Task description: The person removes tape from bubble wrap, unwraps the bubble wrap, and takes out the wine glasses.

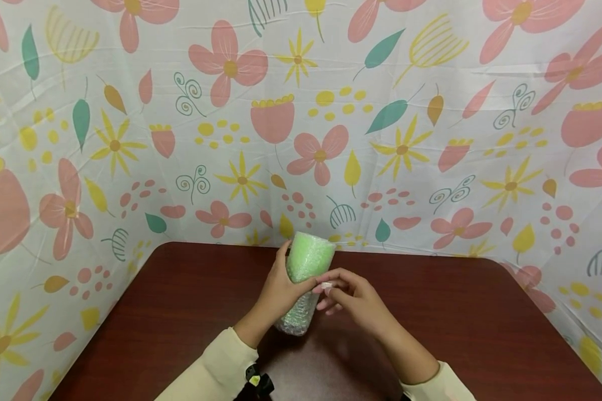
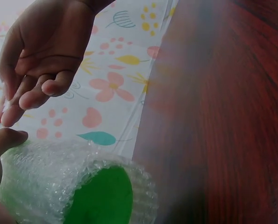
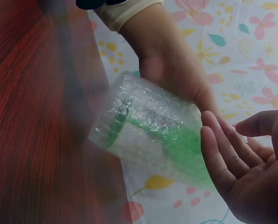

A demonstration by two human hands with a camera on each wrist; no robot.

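Note:
A green cylinder [image 1: 309, 257] wrapped in clear bubble wrap [image 3: 148, 112] is tilted above the table. My left hand [image 1: 280, 287] grips it round the side, its thumb across the front. One green end [image 2: 103, 196] shows through the open edge of the wrap in the left wrist view. Close beside the left thumb, my right hand [image 1: 356, 298] pinches a small whitish piece [image 1: 326, 285] between thumb and fingertip. The piece is too small to tell its kind. The other right fingers [image 3: 223, 158] are loosely bent near the wrapped cylinder.
Beneath the hands lies a dark reddish-brown wooden table [image 1: 190, 312] with rounded far corners. A white cloth [image 1: 331, 67] with a flower and leaf print hangs behind it and along both sides. A black band [image 1: 253, 381] sits at the left sleeve.

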